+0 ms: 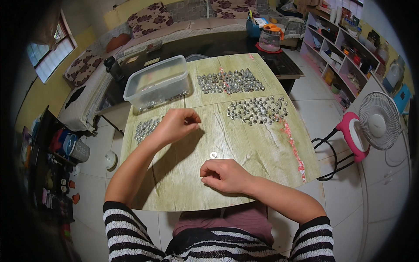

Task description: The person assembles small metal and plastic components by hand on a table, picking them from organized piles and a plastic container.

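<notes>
My left hand [176, 125] hovers over the left middle of the table, thumb and fingertips pinched; whatever they hold, if anything, is too small to see. My right hand [225, 175] rests near the front edge with its fingers curled in, their contents hidden. Just beyond it lies a small round metal piece [213, 155]. Small silver metal parts [148, 129] are spread beside my left forearm, which hides some of them. Several rows of silver knob-like pieces [231, 82] stand at the back. Closer, at the right, stand many pointed metal pieces [257, 110].
A clear plastic tub [159, 83] with metal bits inside sits at the table's back left. A pink-red strip [293, 148] runs along the right side of the table [183, 187]. To the right are a white fan [379, 120] and a pink-rimmed stool [355, 137].
</notes>
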`<state>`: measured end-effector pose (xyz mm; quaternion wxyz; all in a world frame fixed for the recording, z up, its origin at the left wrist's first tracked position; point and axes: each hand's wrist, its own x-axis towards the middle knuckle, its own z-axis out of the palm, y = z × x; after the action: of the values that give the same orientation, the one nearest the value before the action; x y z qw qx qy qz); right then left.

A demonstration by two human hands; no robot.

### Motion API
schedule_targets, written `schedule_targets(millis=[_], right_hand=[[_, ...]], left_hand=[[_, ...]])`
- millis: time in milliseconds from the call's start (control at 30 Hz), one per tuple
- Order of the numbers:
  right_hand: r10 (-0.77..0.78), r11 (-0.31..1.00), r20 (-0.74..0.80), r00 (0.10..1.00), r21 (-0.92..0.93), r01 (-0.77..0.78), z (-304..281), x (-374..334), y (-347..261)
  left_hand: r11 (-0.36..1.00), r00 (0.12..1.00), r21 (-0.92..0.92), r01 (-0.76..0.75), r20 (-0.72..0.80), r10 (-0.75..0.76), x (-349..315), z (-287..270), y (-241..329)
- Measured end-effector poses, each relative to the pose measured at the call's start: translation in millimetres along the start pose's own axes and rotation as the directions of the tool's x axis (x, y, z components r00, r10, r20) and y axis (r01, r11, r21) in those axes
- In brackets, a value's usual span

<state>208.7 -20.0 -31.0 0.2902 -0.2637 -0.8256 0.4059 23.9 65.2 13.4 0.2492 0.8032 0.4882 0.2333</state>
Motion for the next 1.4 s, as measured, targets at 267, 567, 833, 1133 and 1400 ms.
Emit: schedule_targets(millis=[267,567,833,1133,1400], right_hand=[[-0.278,0.938,0.032,0.96,-0.207,0.278,11,-12,-1],[-0.023,0.973,-0.106,0.994,-0.229,-0.002,-40,-47,-7],[0.217,0.928,-0.731,0.647,-0.051,-0.369,-146,-71,74],[0.205,0.763,-0.782,0.588,-0.249,-0.597,-163,-54,103],[0.206,0.897,-0.842,0.499,-0.041,-0.44,-171,-62,116]], left_hand=[[0.998,0.999,-0.058,0.029,0.023,-0.027,-63,2,19],[0.988,0.998,-0.144,0.055,-0.023,-0.058,-82,20,16],[0.987,0.999,-0.158,0.039,-0.023,-0.043,-83,27,7],[0.989,0.998,-0.14,0.051,-0.038,-0.057,-82,29,3],[0.99,0.998,-0.127,0.061,0.035,-0.057,-67,25,8]])
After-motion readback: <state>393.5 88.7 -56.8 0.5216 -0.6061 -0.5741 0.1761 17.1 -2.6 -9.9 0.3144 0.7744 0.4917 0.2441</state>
